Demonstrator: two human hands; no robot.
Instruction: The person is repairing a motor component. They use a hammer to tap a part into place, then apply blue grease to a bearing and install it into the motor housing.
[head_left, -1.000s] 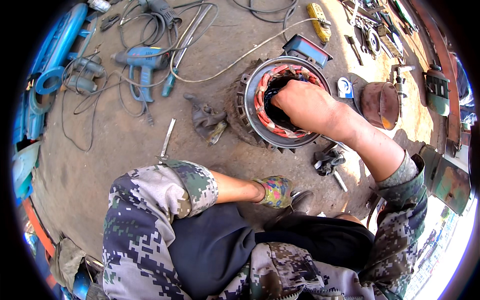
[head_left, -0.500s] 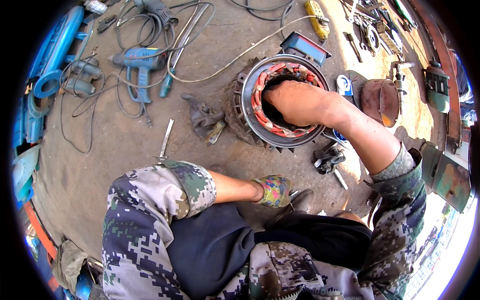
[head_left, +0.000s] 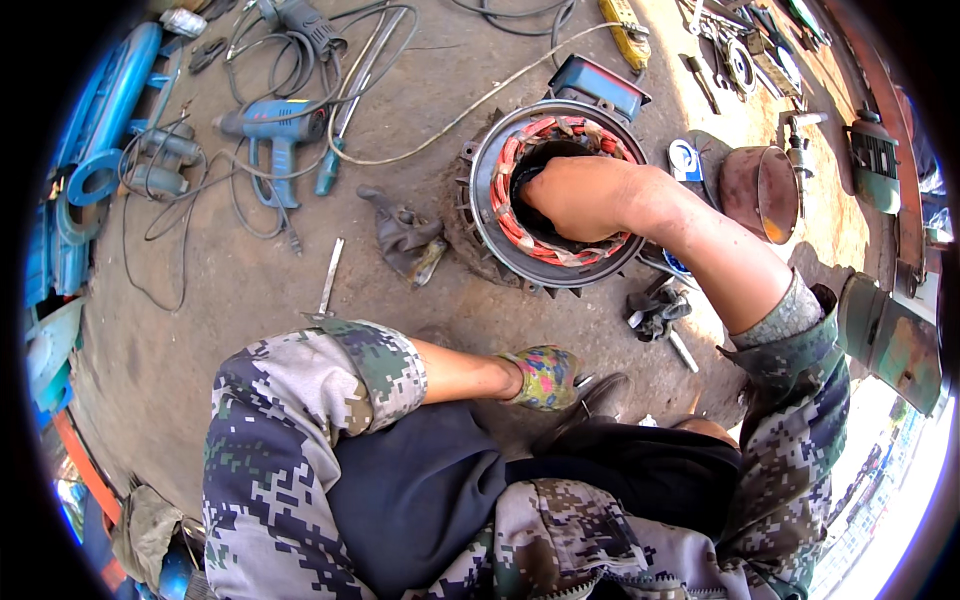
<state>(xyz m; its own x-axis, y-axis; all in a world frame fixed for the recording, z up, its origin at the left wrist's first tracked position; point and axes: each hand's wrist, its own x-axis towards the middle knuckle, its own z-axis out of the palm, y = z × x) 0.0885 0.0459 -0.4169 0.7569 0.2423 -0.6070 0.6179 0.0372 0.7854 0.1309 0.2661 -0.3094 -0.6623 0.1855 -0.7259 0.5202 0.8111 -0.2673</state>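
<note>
My right hand (head_left: 575, 200) reaches down into the round bore of an electric motor housing (head_left: 478, 190), and its fingertips are hidden inside. Orange-red bound windings (head_left: 513, 215) ring the opening around my wrist. A blue terminal box (head_left: 603, 88) sits on the housing's far side. My left forearm lies across in front of my lap; a bright flower-patterned covering hides my left hand (head_left: 543, 377), so its fingers do not show. Between the motor and my left arm lies a dark work glove (head_left: 408, 240). Another dark glove (head_left: 655, 312) lies on the motor's near right.
On the left are a blue heat gun (head_left: 280, 130), tangled cables and blue metal parts (head_left: 95, 172). A yellow meter-like device (head_left: 628, 35) and spanners (head_left: 725, 60) lie at the far right. A rusty metal cylinder (head_left: 750, 190) stands right of the motor. A metal strip (head_left: 332, 275) lies on the floor.
The view has shifted slightly, so the motor and floor items appear a little further left and up. My right hand stays inside the bore, with only a small change of wrist angle.
</note>
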